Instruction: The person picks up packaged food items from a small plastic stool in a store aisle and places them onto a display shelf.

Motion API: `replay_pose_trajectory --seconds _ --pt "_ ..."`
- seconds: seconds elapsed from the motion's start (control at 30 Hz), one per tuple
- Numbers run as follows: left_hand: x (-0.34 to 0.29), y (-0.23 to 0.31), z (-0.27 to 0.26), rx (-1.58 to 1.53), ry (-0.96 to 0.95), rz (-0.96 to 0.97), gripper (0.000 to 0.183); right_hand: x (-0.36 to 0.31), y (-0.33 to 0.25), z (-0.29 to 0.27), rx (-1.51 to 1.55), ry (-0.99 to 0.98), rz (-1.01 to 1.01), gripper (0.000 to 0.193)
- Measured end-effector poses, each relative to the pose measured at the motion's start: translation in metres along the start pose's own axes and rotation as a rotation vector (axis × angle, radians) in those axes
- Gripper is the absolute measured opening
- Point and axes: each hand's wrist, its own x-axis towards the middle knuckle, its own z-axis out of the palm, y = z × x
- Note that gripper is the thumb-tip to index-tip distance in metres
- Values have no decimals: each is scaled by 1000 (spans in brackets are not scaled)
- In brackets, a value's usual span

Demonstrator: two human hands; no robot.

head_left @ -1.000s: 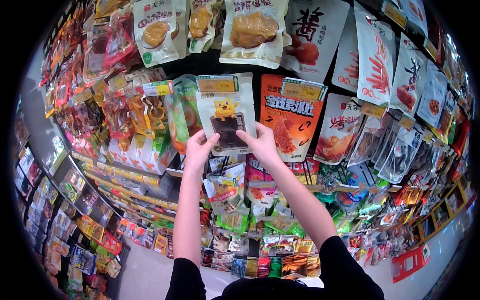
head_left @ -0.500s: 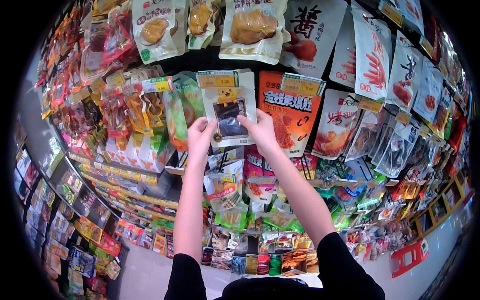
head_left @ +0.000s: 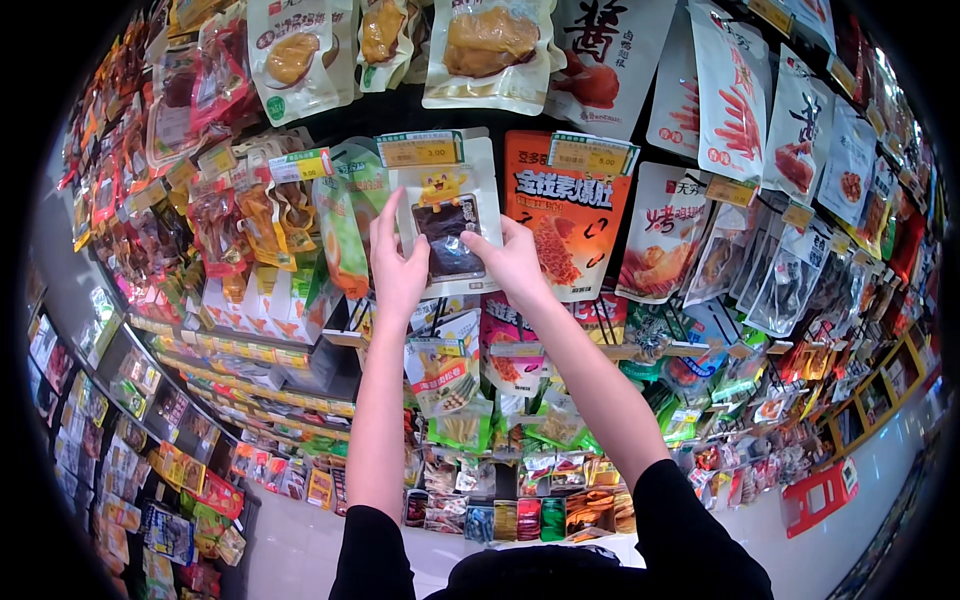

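Observation:
A pale, upright snack packet (head_left: 483, 185) with a cartoon animal and a dark window hangs in front of me, its top behind a price tag (head_left: 420, 150). My left hand (head_left: 392, 262) is at its left edge, thumb on the front, fingers stretched upward along the side. My right hand (head_left: 515, 262) pinches the lower right edge, thumb pressed over the window and the other fingers mostly hidden behind. An orange packet (head_left: 555, 235) hangs just right of it, and a green packet (head_left: 345, 205) to the left.
White food pouches (head_left: 490, 55) hang in a row above. More packets (head_left: 655, 240) crowd the rack on the right. Lower shelves hold bagged snacks (head_left: 465, 432) and bins of small packs (head_left: 553, 520). A red stool (head_left: 815, 500) stands on the floor at right.
My left fingers, curled by the packet's edge before, now reach higher along it. The right hand keeps its pinch. The whole view has shifted slightly, so the shelves sit a bit further left.

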Motion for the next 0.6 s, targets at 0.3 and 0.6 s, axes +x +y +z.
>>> replay_pose_trajectory --seconds 0.3,0.6 --pt "1 -1 -1 86 -87 -40 61 -4 0 -1 30 9 16 25" --pt "7 7 1 191 -65 59 56 -4 -4 2 96 -16 20 26"
